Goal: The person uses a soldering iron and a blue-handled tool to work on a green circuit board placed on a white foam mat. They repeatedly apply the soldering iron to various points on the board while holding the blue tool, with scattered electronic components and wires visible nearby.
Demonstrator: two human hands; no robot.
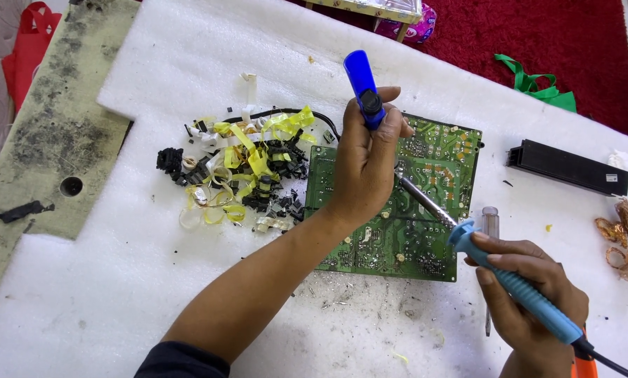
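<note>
Closest to the camera, the right hand [531, 290] is wrapped around a light-blue soldering iron [513, 280], its metal tip resting on the green circuit board [426, 210] lying on white foam sheet [188, 294]. Over the board, the left hand [366, 164] grips a blue desoldering pump [363, 87] upright. Held there too long, I judge, the tip could lift a copper pad or scorch the foam.

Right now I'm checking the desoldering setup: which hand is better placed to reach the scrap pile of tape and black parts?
Probably the left hand: gripping the blue pump, it sits beside the pile. The right hand is farther away.
</note>
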